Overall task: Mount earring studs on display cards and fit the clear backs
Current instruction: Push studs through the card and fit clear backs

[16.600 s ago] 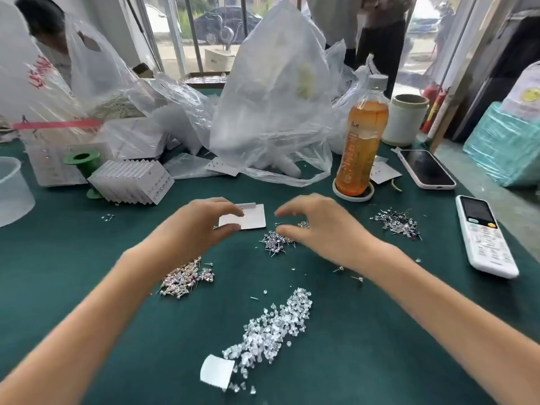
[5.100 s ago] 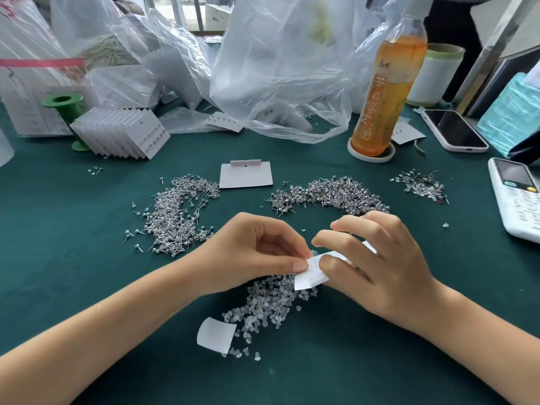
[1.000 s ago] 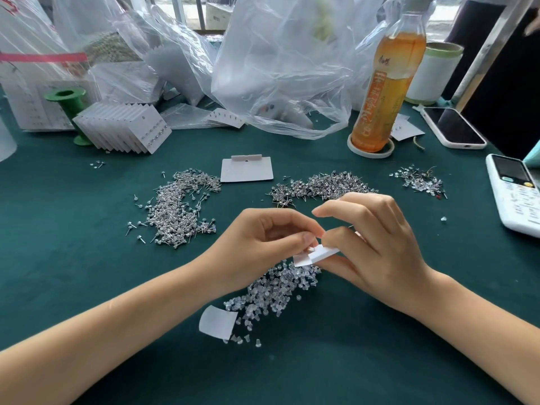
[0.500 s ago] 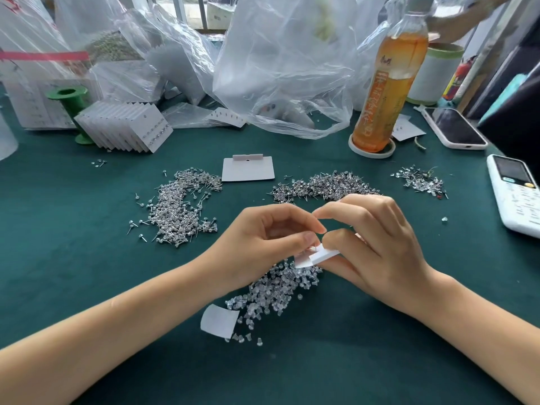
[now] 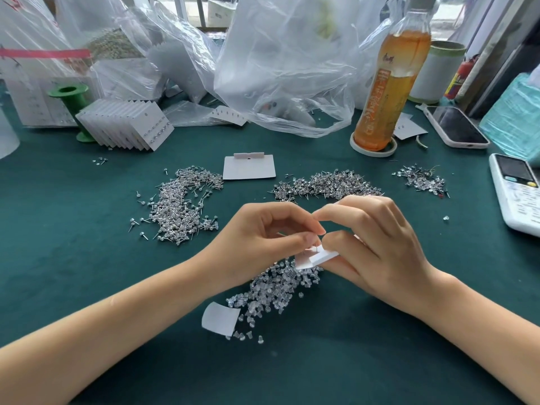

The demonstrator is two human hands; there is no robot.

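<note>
My right hand (image 5: 377, 247) holds a small white display card (image 5: 317, 257) just above the pile of clear backs (image 5: 276, 287). A thin stud post stands up from the card's back. My left hand (image 5: 263, 244) pinches at the top of that post with thumb and forefinger; what sits between the fingertips is too small to tell. Two heaps of silver studs lie beyond the hands, one at the left (image 5: 181, 206) and one at the right (image 5: 324, 187). A blank card (image 5: 248, 168) lies flat between them.
A stack of finished cards (image 5: 128, 125) leans by a green spool (image 5: 70, 108) at the back left. Plastic bags (image 5: 280, 65), a tea bottle (image 5: 385, 92), a phone (image 5: 454, 127), a remote (image 5: 517, 194), a small stud heap (image 5: 420, 179) and a paper scrap (image 5: 219, 318) surround the hands.
Over the last second both hands stay over the clear backs with the card. My left fingertips have shifted slightly up to the stud post. Long before, the stud heaps were spread wider.
</note>
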